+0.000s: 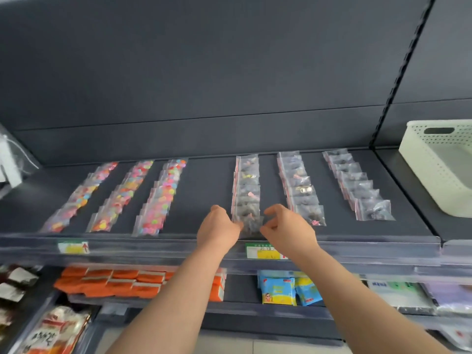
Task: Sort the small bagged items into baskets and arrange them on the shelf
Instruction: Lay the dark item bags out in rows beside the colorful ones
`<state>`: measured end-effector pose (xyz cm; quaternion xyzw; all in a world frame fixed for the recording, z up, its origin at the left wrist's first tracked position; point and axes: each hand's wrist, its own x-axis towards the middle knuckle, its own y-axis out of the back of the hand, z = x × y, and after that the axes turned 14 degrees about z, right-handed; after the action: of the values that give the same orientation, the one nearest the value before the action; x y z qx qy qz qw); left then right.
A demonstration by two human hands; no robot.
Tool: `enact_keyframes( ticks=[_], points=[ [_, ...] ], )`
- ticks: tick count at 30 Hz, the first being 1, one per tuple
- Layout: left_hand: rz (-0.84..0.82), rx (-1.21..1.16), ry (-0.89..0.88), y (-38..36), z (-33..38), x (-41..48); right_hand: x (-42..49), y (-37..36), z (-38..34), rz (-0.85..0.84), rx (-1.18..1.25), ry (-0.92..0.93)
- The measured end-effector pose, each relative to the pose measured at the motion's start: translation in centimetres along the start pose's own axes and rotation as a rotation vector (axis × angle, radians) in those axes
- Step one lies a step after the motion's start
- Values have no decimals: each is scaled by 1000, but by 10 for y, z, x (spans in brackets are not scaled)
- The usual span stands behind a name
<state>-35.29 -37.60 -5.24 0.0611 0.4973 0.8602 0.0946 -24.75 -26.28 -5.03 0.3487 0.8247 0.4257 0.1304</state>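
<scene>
Six rows of small clear zip bags lie on the dark shelf (204,190). Three rows on the left (120,198) hold bright coloured pieces. Three rows on the right (301,185) hold dark small items. At the front of the fourth row lies one small bag (251,224). My left hand (217,226) pinches its left edge. My right hand (286,226) pinches its right edge with curled fingers. A white perforated basket (439,164) stands on the shelf at the far right, with nothing visible inside it.
A clear price rail (153,247) with labels runs along the shelf's front edge. Below are orange packets (115,282), blue and yellow packets (286,290) and other goods. A slotted upright (406,60) divides the shelf bays. A clear plastic bag (12,159) hangs at the left.
</scene>
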Motion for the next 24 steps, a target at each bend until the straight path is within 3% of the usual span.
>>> enact_keyframes(
  ticks=[4,7,10,15,18,24],
  points=[
    [9,-158,-119,13,6,-6,-4,1,-4,16,82,-68],
    [-36,-324,-197,20,26,-12,-5,9,0,29,276,-166],
    [-161,-473,-169,16,54,-19,-5,28,12,10,539,-269],
    [-274,-536,-117,-15,101,-42,-12,75,58,60,692,-344],
    [-334,-547,-89,-35,128,-60,-12,100,93,149,596,-381],
    [-284,-394,-169,-76,175,-86,2,132,151,302,84,-259]
  ],
)
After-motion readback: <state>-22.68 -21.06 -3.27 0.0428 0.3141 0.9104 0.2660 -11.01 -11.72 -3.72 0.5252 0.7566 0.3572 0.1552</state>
